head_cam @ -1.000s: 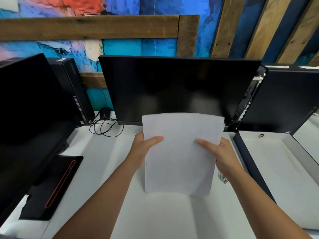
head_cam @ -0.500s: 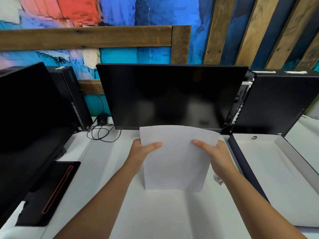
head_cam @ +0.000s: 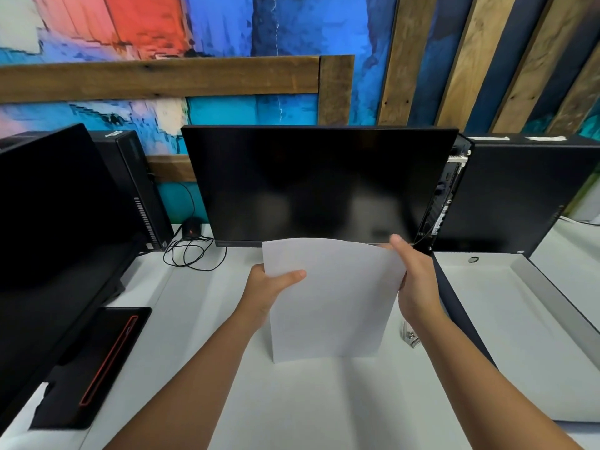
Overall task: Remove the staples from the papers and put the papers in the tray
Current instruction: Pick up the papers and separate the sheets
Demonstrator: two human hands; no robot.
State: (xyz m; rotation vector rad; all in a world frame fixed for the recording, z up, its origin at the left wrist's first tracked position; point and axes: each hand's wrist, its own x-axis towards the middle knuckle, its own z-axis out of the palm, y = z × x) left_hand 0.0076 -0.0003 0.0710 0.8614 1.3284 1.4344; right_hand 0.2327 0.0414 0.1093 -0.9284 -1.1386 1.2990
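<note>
Right hand (head_cam: 417, 284) shifted to papers' (head_cam: 331, 300) top corner; both hands' fingers gripping papers.

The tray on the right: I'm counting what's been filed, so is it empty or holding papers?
Empty, as far as shown: the tray floor is bare, and both hands hold the papers upright beside it.
</note>
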